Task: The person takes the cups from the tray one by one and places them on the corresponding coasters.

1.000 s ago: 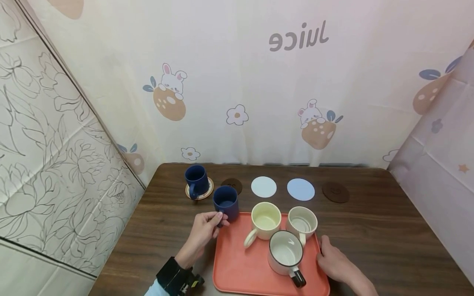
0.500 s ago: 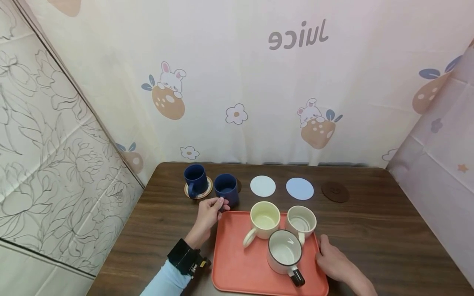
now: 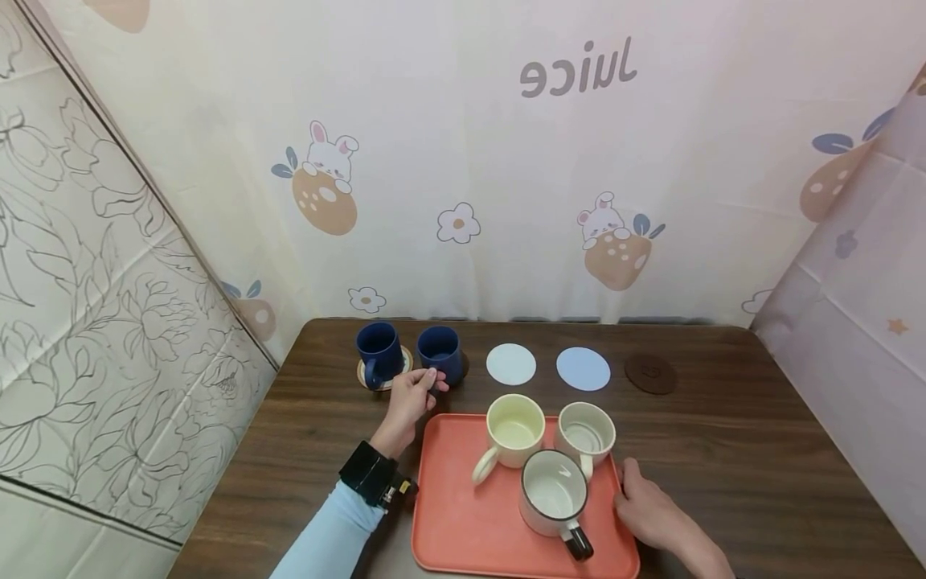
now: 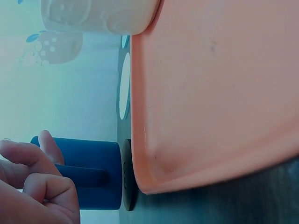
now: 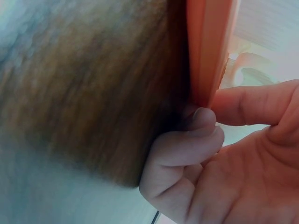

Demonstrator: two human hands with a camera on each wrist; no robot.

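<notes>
Navy glazed mug (image 3: 440, 353), cylindrical, on dark coaster just beyond orange tray (image 3: 463, 515), our left hand (image 3: 410, 396) pinching its handle, right hand (image 3: 649, 511) gripping tray's rim.

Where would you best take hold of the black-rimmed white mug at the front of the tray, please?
Probably by its black handle, coming from the near side. The black-rimmed mug stands upright on the orange tray with the handle pointing toward the person, while two other mugs crowd its far side.
</notes>
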